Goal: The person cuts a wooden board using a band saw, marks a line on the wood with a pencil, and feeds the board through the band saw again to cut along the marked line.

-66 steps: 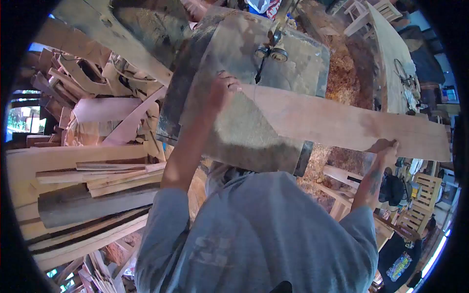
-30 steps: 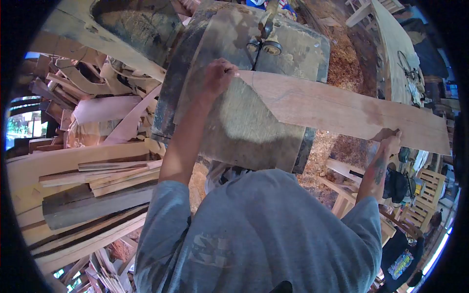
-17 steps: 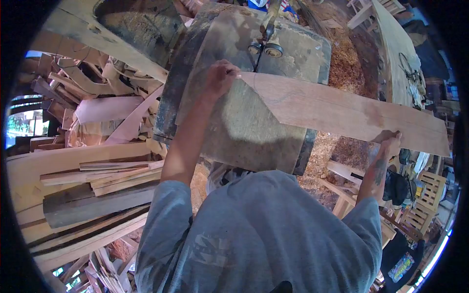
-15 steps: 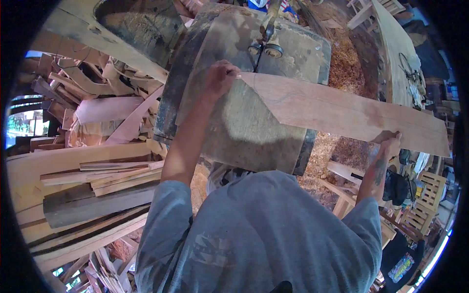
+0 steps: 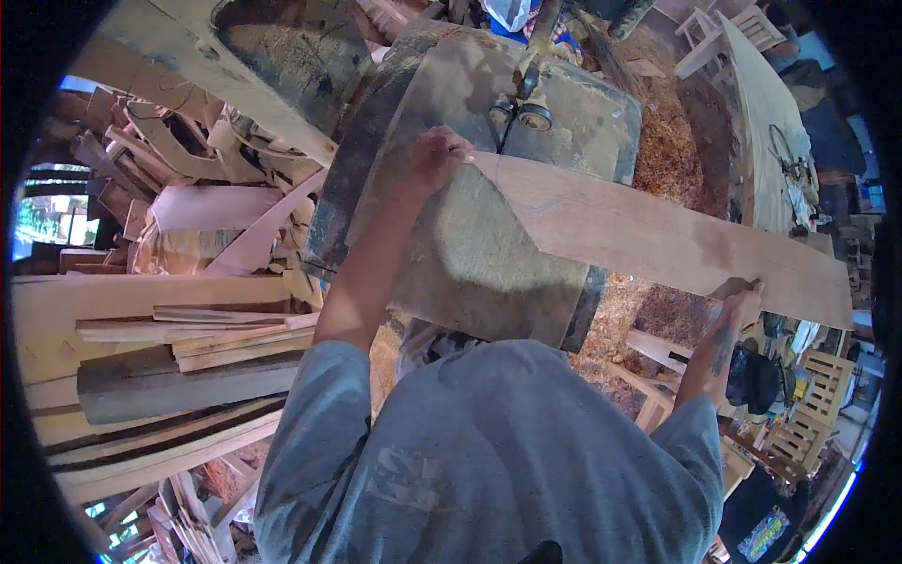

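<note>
A long reddish board (image 5: 639, 221) with a slanted, pointed left end lies across the saw table (image 5: 489, 282) and extends past its right edge. My left hand (image 5: 440, 158) pinches the board's pointed left tip, close to the slot in the table. Near the far end, my right hand (image 5: 744, 299) grips the lower edge of the board. Two round guide wheels (image 5: 534, 117) and the blade line stand just beyond the board's upper left edge. Faint curved pencil marks show on the board near its left end.
Stacked planks (image 5: 197, 376) lie at the left, below a pile of curved offcuts (image 5: 178, 150). A large metal machine frame (image 5: 291, 66) rises at the upper left. Sawdust (image 5: 667, 141) covers the ground right of the table. A long pale panel (image 5: 766, 122) and slatted wooden pieces (image 5: 822, 385) are at the right.
The whole view has shifted, with the table, board and hands appearing slightly lower. Both hands keep their hold on the board, whose position on the table looks nearly the same.
</note>
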The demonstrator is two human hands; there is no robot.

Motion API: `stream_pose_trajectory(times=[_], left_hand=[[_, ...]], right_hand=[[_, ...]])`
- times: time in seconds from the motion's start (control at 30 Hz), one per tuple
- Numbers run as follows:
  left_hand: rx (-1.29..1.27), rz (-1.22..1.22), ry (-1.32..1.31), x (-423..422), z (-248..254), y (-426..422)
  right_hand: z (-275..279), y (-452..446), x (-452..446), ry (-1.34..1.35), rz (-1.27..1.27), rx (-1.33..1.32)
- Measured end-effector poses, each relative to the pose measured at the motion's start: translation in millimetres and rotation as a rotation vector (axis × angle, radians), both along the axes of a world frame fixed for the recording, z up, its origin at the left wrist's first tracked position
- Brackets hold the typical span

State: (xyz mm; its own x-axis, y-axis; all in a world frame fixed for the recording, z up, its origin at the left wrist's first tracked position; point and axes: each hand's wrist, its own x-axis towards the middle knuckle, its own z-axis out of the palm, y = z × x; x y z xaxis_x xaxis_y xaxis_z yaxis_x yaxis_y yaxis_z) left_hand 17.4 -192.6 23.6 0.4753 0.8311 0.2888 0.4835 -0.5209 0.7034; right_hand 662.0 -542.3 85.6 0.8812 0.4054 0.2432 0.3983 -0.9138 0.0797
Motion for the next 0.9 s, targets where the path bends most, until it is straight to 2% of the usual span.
stream_pose_trajectory(times=[0.07,0.17,0.23,0.3,0.37,0.43,0.47,0.5,0.57,0.6,0.63,0.67,0.73,0.77,0.83,0.9], left_hand=[[0.077,-0.008,0.017,-2,-3,3],[0.165,-0.086,0.035,-6,-12,9],[0.024,-0.037,0.02,-2,-6,4],[-0.015,0.038,-0.008,1,-44,17],[-0.051,0.113,-0.041,2,-50,23],[0.048,-0.061,0.021,2,-30,17],[0.055,-0.055,0.018,1,-57,30],[-0.267,-0.124,-0.405,0,-107,51],[-0.582,-0.188,-0.833,0,-107,53],[-0.296,-0.162,-0.442,0,-59,32],[-0.156,-0.135,-0.244,-1,-45,27],[-0.009,-0.101,-0.053,-1,-33,23],[0.135,-0.168,-0.039,-4,-53,34],[0.185,-0.183,-0.035,-5,-48,33],[0.053,-0.079,-0.034,1,20,2],[0.065,-0.042,-0.054,7,-2,16]], right_hand=[[-11,-8,15,-0.011,0.015,0.03],[-22,-16,29,-0.082,0.136,-0.087],[-20,-14,23,-0.164,0.179,-0.089],[-4,-5,1,-0.107,0.115,-0.047],[9,3,-16,-0.051,0.051,-0.003],[-4,-4,-4,-0.085,0.065,0.014],[-13,-7,13,-0.088,0.07,0.021],[-19,-7,28,0.076,-0.056,0.232],[-20,-12,35,0.243,-0.174,0.444],[-16,-14,23,0.124,-0.025,0.241],[-11,-12,11,0.001,0.129,0.039],[4,-3,-16,-0.004,0.15,0.043],[32,13,-60,0.162,-0.023,0.251],[34,14,-68,0.181,-0.067,0.288],[27,9,-59,0.194,-0.095,0.351],[16,1,-51,0.188,-0.111,0.394]])
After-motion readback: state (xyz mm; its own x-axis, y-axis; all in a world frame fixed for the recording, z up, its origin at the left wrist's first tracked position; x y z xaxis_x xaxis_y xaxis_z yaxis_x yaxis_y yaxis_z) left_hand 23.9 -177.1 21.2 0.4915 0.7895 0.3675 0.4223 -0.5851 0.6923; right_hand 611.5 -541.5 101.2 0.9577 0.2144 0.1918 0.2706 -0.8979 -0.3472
